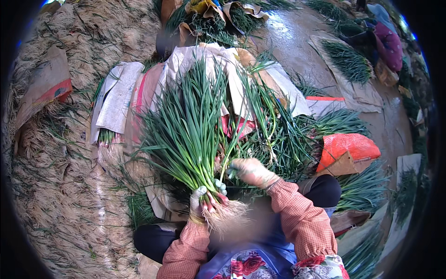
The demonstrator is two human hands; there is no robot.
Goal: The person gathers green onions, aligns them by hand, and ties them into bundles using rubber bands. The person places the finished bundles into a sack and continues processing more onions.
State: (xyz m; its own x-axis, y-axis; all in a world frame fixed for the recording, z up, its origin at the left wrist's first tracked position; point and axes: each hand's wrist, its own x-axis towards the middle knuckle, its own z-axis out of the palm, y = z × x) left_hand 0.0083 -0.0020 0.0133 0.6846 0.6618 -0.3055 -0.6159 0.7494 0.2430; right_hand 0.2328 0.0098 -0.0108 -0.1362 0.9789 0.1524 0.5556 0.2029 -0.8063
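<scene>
My left hand (197,205), in a pale glove with greenish fingertips, is wrapped around a large bunch of green onions (195,139). Its long green leaves fan out away from me, and the reddish-white bases and stringy roots (228,213) hang toward my lap. Just right of the bunch is my right hand (253,172), also gloved, its fingers curled in beside a yellowish-green stalk (223,169). Whether it pinches that stalk is unclear. Beyond the right hand lies a heap of loose green onions (285,139), some with pale roots showing.
Dry roots (69,195) blanket the ground at left. White woven sacks (120,96) cover bunches in front. An orange-red sack (350,150) lies over onions near my right knee. A person (386,45) sits at upper right beside onions (348,62) on a flattened sack.
</scene>
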